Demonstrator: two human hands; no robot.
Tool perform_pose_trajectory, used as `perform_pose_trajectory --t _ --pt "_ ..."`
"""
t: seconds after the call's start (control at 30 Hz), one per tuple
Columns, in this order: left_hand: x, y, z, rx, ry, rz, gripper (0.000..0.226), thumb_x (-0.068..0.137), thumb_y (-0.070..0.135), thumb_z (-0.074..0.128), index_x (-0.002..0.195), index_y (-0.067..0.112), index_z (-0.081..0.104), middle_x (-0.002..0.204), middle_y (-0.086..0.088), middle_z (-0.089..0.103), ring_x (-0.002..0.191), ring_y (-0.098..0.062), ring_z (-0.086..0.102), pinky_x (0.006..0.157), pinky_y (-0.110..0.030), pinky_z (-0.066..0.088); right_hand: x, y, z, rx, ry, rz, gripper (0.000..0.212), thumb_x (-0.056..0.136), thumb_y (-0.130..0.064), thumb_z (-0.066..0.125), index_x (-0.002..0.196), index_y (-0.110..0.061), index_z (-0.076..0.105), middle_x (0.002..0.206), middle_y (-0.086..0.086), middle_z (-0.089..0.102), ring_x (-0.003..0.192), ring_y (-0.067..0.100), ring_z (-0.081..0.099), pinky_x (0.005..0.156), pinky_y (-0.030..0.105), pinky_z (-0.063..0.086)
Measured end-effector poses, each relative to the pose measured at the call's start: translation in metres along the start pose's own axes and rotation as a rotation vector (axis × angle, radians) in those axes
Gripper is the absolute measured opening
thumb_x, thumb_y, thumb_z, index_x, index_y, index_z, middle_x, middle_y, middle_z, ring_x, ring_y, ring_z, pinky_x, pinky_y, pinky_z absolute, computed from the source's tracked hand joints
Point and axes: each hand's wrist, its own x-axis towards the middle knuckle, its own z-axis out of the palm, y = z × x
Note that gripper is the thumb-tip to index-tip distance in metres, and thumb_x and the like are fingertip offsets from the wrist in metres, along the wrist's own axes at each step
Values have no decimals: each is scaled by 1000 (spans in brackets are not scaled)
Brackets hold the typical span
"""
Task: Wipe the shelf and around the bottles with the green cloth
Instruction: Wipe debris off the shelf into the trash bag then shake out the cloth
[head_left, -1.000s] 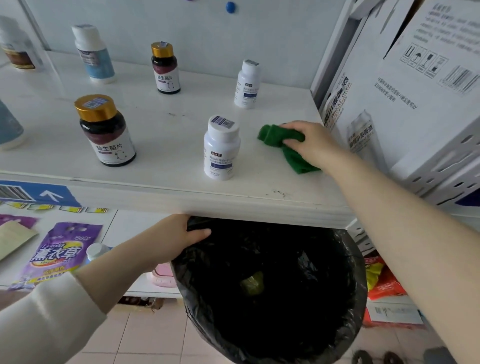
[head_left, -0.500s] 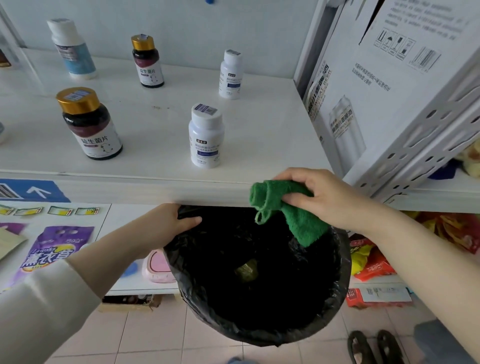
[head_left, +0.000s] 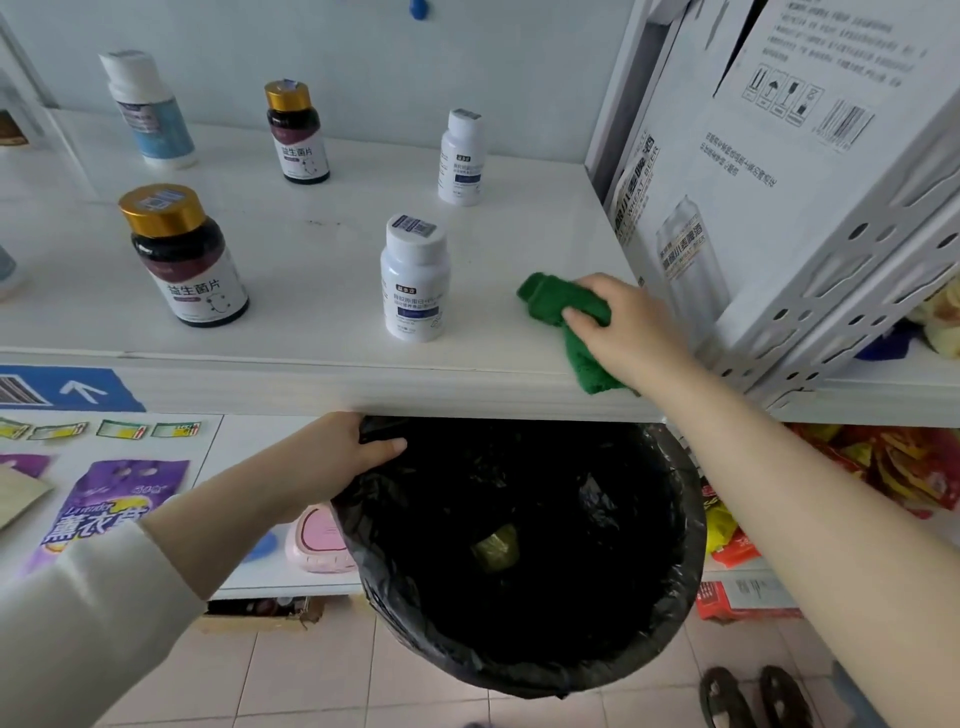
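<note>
Green towelling cloth (head_left: 551, 305) on white shelf (head_left: 311, 260).
My right grip (head_left: 628, 332) clutches it; my left grip (head_left: 327, 457) holds the black bin liner (head_left: 519, 670).

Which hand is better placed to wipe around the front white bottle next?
Right. The right hand grips the green cloth on the shelf, just right of the front white bottle. The left hand is occupied, holding the rim of the black-lined bin below the shelf edge.
</note>
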Motion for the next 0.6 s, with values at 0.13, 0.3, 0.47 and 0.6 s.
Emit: perform_pose_trajectory --t 0.13,0.3,0.47,0.6 --pt "0 -2 -1 33 11 1 27 89 22 56 115 15 55 100 9 63 90 -4 57 72 -13 40 -26 -25 10 77 -115 -207 29 87 -19 57 115 -26 59 116 -8 65 101 18 61 72 14 38" --pt "-2 -3 -3 129 21 8 40 88 28 57 126 15 52 119 3 60 109 -14 54 90 -21 35 -21 -24 -12 475 -261 -157 25 87 -10 57 91 -34 60 90 -15 63 84 4 60 83 21 48" --pt "-6 -4 -4 123 35 -6 41 88 30 57 127 20 50 116 8 58 110 -13 53 93 -21 35 57 -23 -13 562 133 -69 21 88 -17 56 105 -26 63 102 -4 66 97 17 62 87 32 50" --pt "-10 -8 -9 159 35 -38 34 89 33 55 121 23 54 113 8 62 108 -12 56 94 -24 40 102 -24 29 91 -18 -144 37 90 -24 52 127 -19 52 127 4 58 118 23 51 90 23 36"
